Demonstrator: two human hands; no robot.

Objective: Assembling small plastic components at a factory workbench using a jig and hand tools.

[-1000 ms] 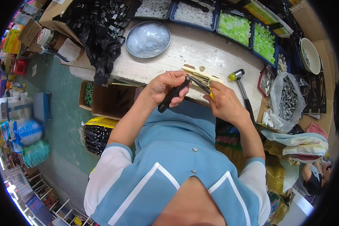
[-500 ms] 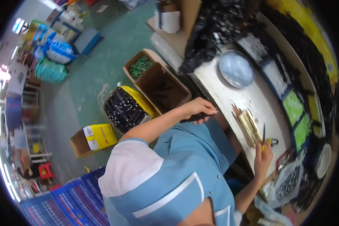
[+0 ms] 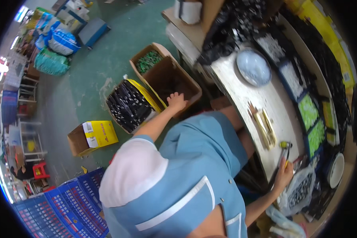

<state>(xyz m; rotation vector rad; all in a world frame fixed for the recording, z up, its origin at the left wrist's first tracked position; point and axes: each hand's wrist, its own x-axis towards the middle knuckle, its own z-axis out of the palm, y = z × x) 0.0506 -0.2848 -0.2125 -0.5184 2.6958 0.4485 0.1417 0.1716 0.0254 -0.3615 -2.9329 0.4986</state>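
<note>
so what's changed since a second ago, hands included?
The left hand has moved left and down from the bench to the open box; it has let go of the black piece, which I can't pick out now. The right hand has moved right, away from the wooden block toward the hammer. The view swung left. Unchanged: right hand's grip on the yellow-handled tool; block and bowl on the bench.

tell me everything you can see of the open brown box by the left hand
The open brown box has tall cardboard-looking walls and an uncovered top. It stands upright on the green floor, left of the worktable, beside another box of green pieces. Its inside is shadowed, so contents are hard to make out. The left hand, fingers spread, is over its near edge; whether they touch cannot be told.
</note>
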